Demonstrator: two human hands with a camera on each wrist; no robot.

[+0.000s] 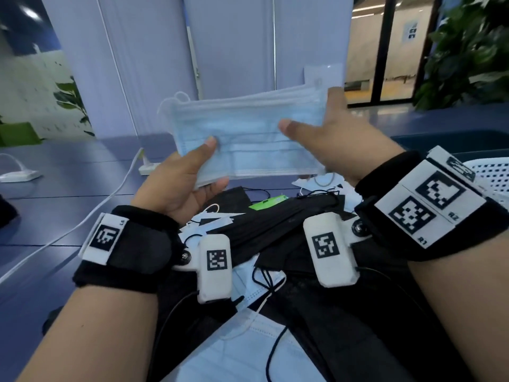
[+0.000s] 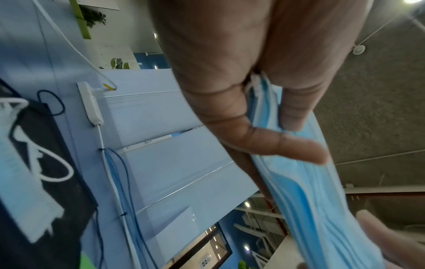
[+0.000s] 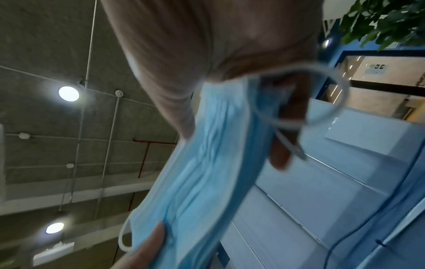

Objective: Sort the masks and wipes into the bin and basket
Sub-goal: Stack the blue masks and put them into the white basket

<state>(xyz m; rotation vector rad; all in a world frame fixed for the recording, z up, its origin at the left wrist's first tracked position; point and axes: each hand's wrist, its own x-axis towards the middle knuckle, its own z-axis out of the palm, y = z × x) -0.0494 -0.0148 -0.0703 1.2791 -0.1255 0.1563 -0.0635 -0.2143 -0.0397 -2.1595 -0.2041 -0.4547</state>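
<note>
Blue masks (image 1: 248, 139) stay squared in one stack because we pinch them at both ends, left hand (image 1: 187, 180) and right hand (image 1: 338, 139), clear of the bench (image 1: 68, 188) pile.

Fingers of both hands hidden behind stack of light-blue pleated masks (image 1: 248, 139); white perforated plastic basket (image 1: 493, 172) cut off at right edge; wrist views motion-blurred.

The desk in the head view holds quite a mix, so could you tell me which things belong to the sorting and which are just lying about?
Belongs:
blue masks, held by left hand and right hand
black masks
green packet
white basket

Lying about:
power strip
white cable
plant
</note>
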